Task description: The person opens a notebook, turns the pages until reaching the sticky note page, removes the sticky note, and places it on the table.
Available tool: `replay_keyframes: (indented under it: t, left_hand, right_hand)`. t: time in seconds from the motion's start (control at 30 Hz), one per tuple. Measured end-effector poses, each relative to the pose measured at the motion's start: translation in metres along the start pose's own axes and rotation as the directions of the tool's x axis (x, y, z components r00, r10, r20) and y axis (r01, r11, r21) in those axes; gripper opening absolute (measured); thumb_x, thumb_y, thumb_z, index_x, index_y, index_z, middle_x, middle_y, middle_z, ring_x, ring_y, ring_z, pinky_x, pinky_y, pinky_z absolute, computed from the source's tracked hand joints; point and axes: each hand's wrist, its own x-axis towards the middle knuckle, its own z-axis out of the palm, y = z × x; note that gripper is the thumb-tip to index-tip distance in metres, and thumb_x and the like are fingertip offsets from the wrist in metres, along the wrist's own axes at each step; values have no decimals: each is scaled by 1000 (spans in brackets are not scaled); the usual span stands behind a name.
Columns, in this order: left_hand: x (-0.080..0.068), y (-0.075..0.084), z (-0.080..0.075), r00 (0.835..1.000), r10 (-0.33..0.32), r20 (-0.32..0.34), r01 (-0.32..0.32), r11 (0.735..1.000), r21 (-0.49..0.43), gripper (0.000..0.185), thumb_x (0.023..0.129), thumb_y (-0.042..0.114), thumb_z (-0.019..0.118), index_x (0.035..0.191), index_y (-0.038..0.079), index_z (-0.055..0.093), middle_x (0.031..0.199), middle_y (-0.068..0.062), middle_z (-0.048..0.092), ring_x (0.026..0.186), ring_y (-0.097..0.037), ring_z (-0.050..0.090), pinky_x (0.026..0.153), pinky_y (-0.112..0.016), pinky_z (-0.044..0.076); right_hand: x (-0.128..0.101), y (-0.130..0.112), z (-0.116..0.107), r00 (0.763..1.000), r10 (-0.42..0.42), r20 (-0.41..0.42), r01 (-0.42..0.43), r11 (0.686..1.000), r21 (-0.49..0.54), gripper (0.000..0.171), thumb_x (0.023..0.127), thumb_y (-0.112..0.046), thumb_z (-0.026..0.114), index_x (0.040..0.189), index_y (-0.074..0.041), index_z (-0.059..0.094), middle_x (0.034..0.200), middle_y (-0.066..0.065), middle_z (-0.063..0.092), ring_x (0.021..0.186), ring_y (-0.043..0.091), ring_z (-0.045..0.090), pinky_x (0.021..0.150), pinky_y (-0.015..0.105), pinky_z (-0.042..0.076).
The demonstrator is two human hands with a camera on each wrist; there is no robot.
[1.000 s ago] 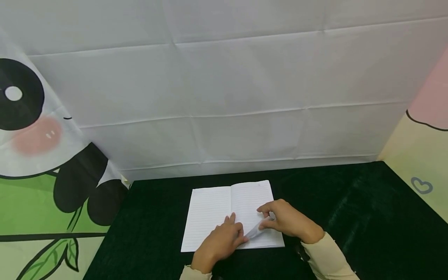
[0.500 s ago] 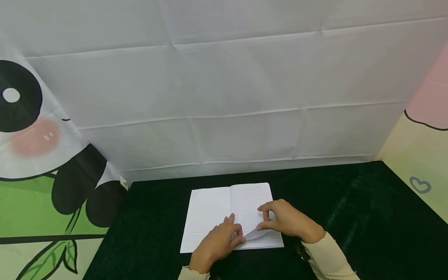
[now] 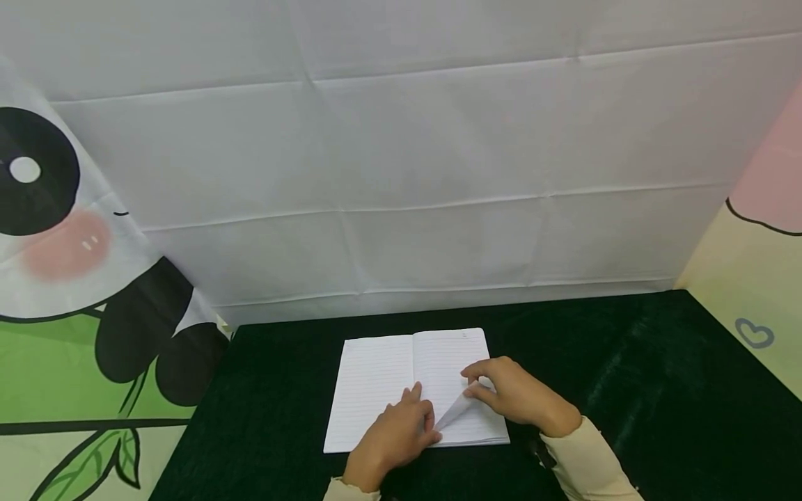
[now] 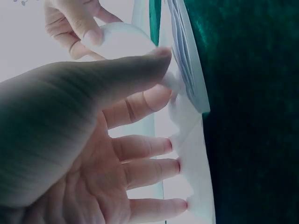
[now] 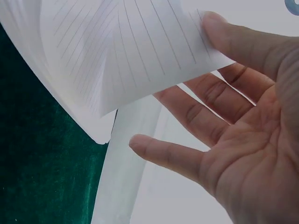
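An open notebook (image 3: 376,376) with white lined pages lies on the dark green cloth. My right hand (image 3: 516,396) pinches the lower outer corner of a right-hand page (image 5: 145,56), with the thumb on one face and fingers behind it. That page is bent up and folded over toward the spine. At the lower edge near the spine, my left hand (image 3: 397,431) pinches the base of the fold between thumb and index finger (image 4: 156,98). Its other fingertips rest on the notebook, as the left wrist view shows.
Dark green velvet cloth (image 3: 626,362) covers the table. Behind it hangs a creased white sheet (image 3: 438,160). Printed cartoon panels stand on the left (image 3: 63,278) and right (image 3: 752,292).
The lifted page corner dipped about half a second ago and now stands higher, with my right thumb raised along with it. My left hand stays nearly in place.
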Motion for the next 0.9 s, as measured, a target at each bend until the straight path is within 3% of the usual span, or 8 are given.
replay_keyframes:
  t: [0.17, 0.33, 0.43, 0.53, 0.67, 0.8, 0.9]
  left_hand:
    - [1, 1, 0, 1000, 18, -21, -16, 999, 48, 17, 92, 27, 71, 81, 21, 61, 150, -22, 52, 137, -43, 52, 104, -65, 46]
    - [1, -2, -2, 997, 13, -71, -8, 998, 64, 11, 90, 27, 72, 88, 17, 71, 144, -17, 60, 129, -37, 62, 102, -58, 51]
    - [3, -4, -1, 993, 5, -117, 2, 998, 59, 17, 90, 29, 73, 92, 12, 74, 138, -15, 65, 113, -32, 70, 92, -50, 58]
    - [5, -5, -1, 987, -22, -160, 28, 999, 39, 25, 90, 29, 73, 102, 7, 74, 117, -13, 75, 85, -22, 72, 74, -36, 58]
    - [4, -4, -2, 970, -77, -230, 73, 997, -27, 31, 90, 27, 72, 111, 4, 72, 96, -10, 77, 67, -13, 61, 63, -29, 52]
    - [3, -4, -3, 950, -124, -288, 96, 990, -108, 30, 91, 23, 70, 113, 3, 72, 103, -13, 77, 73, -17, 66, 70, -37, 58]
    - [3, -6, -4, 931, -148, -334, 115, 986, -118, 31, 90, 22, 71, 112, 0, 71, 105, -15, 76, 79, -20, 68, 75, -43, 60]
  right_hand:
    - [2, -2, 1, 999, 29, -40, -29, 1000, -6, 33, 97, -23, 67, 123, -4, 69, 119, 11, 74, 120, 30, 66, 102, 55, 51]
    - [3, -2, 3, 989, 31, -145, -36, 999, -32, 38, 95, -24, 70, 128, -8, 64, 127, 9, 70, 124, 29, 64, 104, 53, 51]
    - [3, -2, 4, 981, 27, -194, -36, 998, -47, 46, 93, -23, 73, 134, -8, 58, 140, 13, 63, 129, 31, 61, 105, 53, 50]
    - [3, -3, 6, 977, 60, -207, -73, 996, -55, 61, 91, -24, 75, 142, -6, 49, 150, 18, 54, 134, 35, 57, 107, 54, 48]
    - [4, -3, 9, 977, 135, -166, -142, 989, -31, 81, 87, -25, 79, 152, -2, 35, 161, 22, 37, 140, 39, 50, 109, 56, 45]
    - [1, -1, 13, 977, 209, -41, -209, 978, 12, 98, 84, -23, 82, 157, 1, 22, 164, 23, 30, 141, 38, 47, 115, 56, 40]
    - [-1, 0, 16, 972, 222, 77, -224, 975, 13, 102, 79, -23, 86, 156, 3, 24, 164, 23, 30, 145, 38, 42, 118, 62, 31]
